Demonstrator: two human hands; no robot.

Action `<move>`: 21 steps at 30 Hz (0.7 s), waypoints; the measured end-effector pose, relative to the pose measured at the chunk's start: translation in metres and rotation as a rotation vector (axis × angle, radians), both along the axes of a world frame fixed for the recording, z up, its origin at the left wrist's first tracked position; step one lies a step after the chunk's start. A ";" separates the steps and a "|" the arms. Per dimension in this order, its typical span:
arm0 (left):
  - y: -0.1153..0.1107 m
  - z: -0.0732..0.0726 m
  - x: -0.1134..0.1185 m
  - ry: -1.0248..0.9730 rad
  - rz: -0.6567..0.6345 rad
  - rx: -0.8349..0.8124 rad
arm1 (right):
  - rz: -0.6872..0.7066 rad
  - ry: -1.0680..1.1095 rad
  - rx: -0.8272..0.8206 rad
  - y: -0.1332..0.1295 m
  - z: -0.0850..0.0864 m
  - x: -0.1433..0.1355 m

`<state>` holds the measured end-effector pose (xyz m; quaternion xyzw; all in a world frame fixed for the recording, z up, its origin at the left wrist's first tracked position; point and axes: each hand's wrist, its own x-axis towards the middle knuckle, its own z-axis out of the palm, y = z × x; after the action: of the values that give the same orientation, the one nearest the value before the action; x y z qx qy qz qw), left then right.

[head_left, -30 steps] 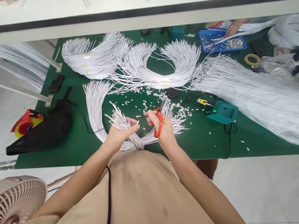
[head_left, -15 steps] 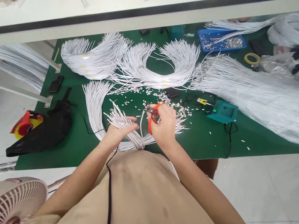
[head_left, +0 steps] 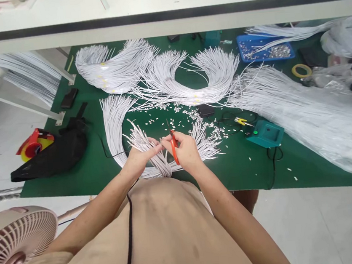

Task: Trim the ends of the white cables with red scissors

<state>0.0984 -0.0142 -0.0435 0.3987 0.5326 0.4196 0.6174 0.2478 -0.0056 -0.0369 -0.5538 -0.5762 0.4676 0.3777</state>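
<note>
My left hand (head_left: 140, 156) is closed around a bunch of white wires (head_left: 141, 139), whose ends fan out up and to the left. My right hand (head_left: 184, 148) holds orange-handled pliers (head_left: 174, 147) in its palm, with the dark jaws pointing away from me. The thumb and fingertips of both hands meet at a wire end beside the bunch; the exact grip is too small to make out. Below and around the hands, a curved bundle of white wires (head_left: 113, 124) lies on the green table (head_left: 237, 170).
Small white clippings (head_left: 215, 131) are scattered beyond my hands. More wire bundles (head_left: 191, 94) lie at the back. To the right are a teal device (head_left: 267, 133), a blue tray (head_left: 264, 47) and bagged wires (head_left: 316, 111). A tape dispenser (head_left: 34, 144) and black pouch (head_left: 51, 156) lie left.
My right hand has moved left to my left hand, so their fingertips now meet. The pliers have swung from pointing left at a single wire to pointing away from me.
</note>
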 end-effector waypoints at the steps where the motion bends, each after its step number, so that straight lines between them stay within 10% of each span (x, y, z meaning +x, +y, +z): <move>1: 0.000 0.000 0.002 -0.032 0.007 0.001 | -0.010 0.034 -0.021 0.000 -0.001 -0.001; 21: -0.001 0.001 0.004 -0.177 -0.020 -0.049 | 0.242 -0.654 -0.045 0.001 -0.001 0.022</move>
<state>0.1028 -0.0147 -0.0423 0.3503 0.4822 0.4341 0.6756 0.2701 -0.0046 -0.0376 -0.6102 -0.7177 0.3194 0.1025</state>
